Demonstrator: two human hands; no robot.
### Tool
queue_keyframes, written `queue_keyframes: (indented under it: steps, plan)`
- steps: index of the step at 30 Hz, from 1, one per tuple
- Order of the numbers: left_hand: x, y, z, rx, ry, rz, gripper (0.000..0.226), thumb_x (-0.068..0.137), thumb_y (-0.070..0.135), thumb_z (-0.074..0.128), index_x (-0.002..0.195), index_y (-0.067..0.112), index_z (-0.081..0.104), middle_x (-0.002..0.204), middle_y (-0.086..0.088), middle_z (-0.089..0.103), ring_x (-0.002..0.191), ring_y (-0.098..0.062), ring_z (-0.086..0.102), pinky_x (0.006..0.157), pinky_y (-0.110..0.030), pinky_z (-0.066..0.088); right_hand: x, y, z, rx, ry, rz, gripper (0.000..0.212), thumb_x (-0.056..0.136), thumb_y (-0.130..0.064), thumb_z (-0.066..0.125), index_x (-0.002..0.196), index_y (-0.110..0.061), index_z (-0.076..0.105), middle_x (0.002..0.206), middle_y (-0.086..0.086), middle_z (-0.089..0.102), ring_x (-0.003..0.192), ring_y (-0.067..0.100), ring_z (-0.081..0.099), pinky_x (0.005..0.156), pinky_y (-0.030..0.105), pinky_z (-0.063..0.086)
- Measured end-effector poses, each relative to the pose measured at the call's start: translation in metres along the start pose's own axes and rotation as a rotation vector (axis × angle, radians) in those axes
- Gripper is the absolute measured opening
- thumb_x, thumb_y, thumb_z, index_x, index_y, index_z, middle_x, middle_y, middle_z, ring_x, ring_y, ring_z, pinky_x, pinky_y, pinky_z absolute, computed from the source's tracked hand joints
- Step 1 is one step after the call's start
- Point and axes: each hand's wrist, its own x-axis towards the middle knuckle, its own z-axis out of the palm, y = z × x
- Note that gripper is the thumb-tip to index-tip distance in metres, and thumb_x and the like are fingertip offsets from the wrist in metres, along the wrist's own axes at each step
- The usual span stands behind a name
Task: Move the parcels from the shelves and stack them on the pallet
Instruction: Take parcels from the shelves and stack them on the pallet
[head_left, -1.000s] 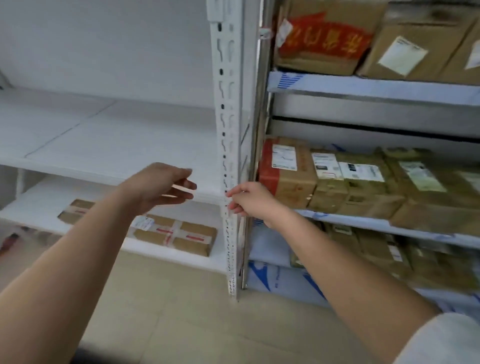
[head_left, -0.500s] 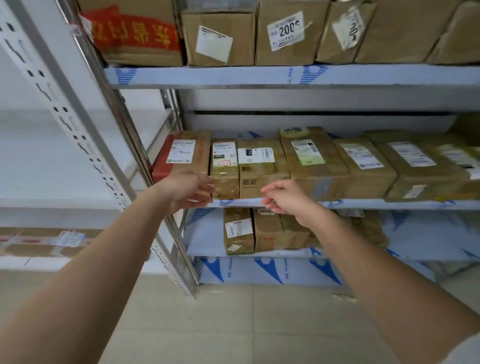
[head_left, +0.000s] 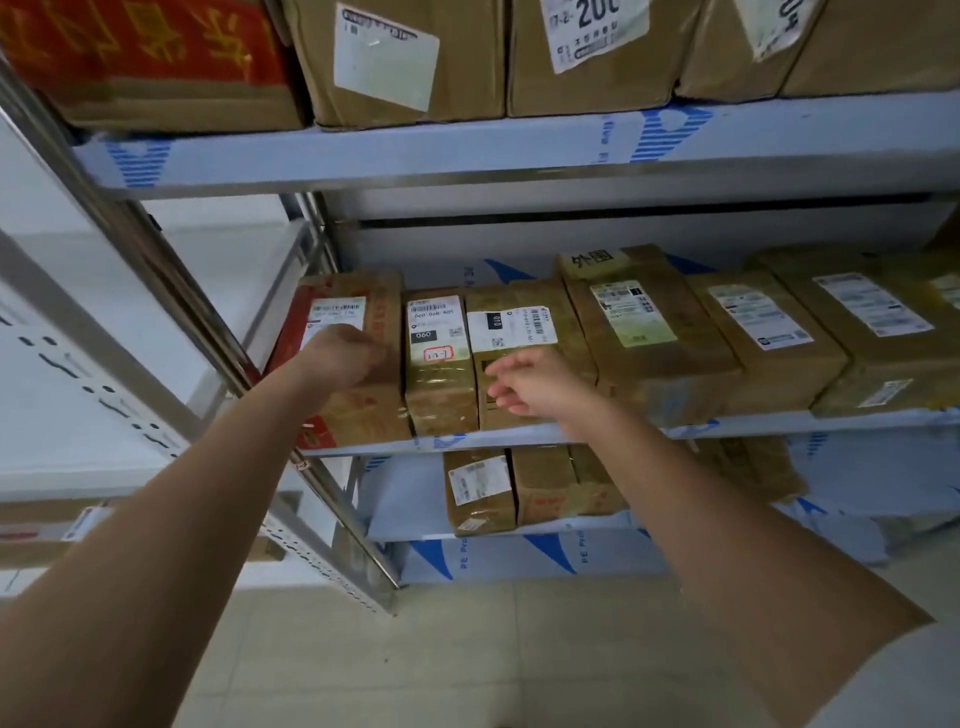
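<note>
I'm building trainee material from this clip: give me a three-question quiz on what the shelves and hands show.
1. True or false: the left hand is on the red-sided parcel at the left end of the middle shelf.
2. The right hand is: A) gripping a parcel, B) open, in front of the parcel with the 010 label, C) on the floor.
3. What handwritten-looking number sits in the red box on the narrow parcel between the hands?

Key: 1 true; 2 B; 3 3-7.
</note>
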Motion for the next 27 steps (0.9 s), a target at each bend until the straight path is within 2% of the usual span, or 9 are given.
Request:
queue_keyframes:
  steps: [3,5,7,10,11,13,17,22,27]
  plan:
    - [0.012,-0.010,0.001,-0.017,0.028,-0.062,0.031,0.097,0.014,0.059,0.126,0.008,0.052,0.112,-0.016,0.060,0.086,-0.026,0.064,0.058,-0.032,0.058,0.014,-0.007,0.008,0.015,-0.006,-0.003,0.016,0.100,-0.008,0.050,0.102,-0.018,0.063,0.101,0.005,0.069,0.087,0.014,0.065,0.075,0.022,0.055]
    - [0.018,-0.019,0.001,-0.039,0.012,-0.076,0.039,0.094,0.007,0.058,0.132,0.001,0.048,0.113,-0.017,0.058,0.089,-0.029,0.064,0.067,-0.037,0.060,0.022,-0.010,0.016,-0.007,-0.028,-0.008,0.016,0.099,-0.008,0.051,0.101,-0.019,0.063,0.100,0.003,0.068,0.089,0.015,0.066,0.079,0.025,0.056]
    - [0.023,-0.027,0.000,0.020,0.019,-0.084,0.054,0.084,0.022,0.066,0.133,0.008,0.049,0.126,-0.014,0.055,0.108,-0.036,0.062,0.088,-0.047,0.057,0.031,-0.012,0.022,-0.031,-0.046,-0.010,0.017,0.099,-0.008,0.051,0.099,-0.019,0.064,0.098,0.002,0.069,0.091,0.016,0.067,0.084,0.029,0.057]
    - [0.028,-0.037,-0.001,0.326,0.041,-0.142,0.064,0.080,0.049,0.065,0.139,0.033,0.046,0.160,-0.020,0.016,0.147,-0.044,0.013,0.119,-0.060,0.014,0.039,-0.016,0.028,-0.039,-0.063,-0.013,0.018,0.098,-0.008,0.052,0.099,-0.021,0.065,0.100,0.000,0.068,0.091,0.015,0.067,0.085,0.029,0.058]
    - [0.027,-0.038,0.000,0.367,0.046,-0.171,0.059,0.086,0.047,0.062,0.141,0.038,0.043,0.163,-0.020,0.004,0.148,-0.044,-0.002,0.119,-0.060,0.000,0.042,-0.016,0.029,-0.041,-0.070,-0.016,0.019,0.098,-0.008,0.052,0.099,-0.022,0.065,0.102,-0.001,0.068,0.090,0.014,0.067,0.085,0.029,0.058]
    - [0.031,-0.043,-0.001,0.359,0.047,-0.171,0.060,0.085,0.051,0.058,0.142,0.044,0.041,0.164,-0.018,0.002,0.147,-0.044,-0.016,0.116,-0.062,-0.010,0.045,-0.016,0.030,-0.058,-0.088,-0.029,0.019,0.097,-0.010,0.054,0.100,-0.025,0.065,0.105,-0.003,0.066,0.091,0.013,0.067,0.087,0.031,0.058]
    - [0.050,-0.058,-0.005,0.501,0.031,-0.169,0.073,0.065,0.072,0.046,0.136,0.055,0.041,0.161,-0.005,0.023,0.147,-0.045,-0.003,0.114,-0.068,0.001,0.053,-0.021,0.032,-0.066,-0.167,-0.034,0.026,0.095,-0.015,0.057,0.119,-0.025,0.063,0.113,-0.005,0.063,0.099,0.015,0.063,0.095,0.035,0.053]
    - [0.041,-0.048,-0.007,0.534,0.161,-0.201,0.072,0.082,0.064,0.061,0.145,0.036,0.036,0.154,-0.021,0.017,0.143,-0.045,0.009,0.116,-0.060,0.015,0.057,-0.022,0.034,-0.186,-0.316,-0.057,0.056,0.092,-0.023,0.067,0.143,-0.022,0.045,0.135,-0.001,0.049,0.109,0.012,0.051,0.081,0.021,0.045]
    - [0.047,-0.065,-0.007,0.537,0.201,-0.220,0.096,0.074,0.075,0.061,0.150,0.028,0.027,0.158,-0.017,0.020,0.147,-0.041,0.008,0.118,-0.057,0.011,0.066,-0.011,0.046,-0.459,-0.233,-0.182,0.081,0.077,-0.017,0.080,0.146,-0.029,0.040,0.137,0.003,0.037,0.122,0.019,0.048,0.103,0.034,0.047]
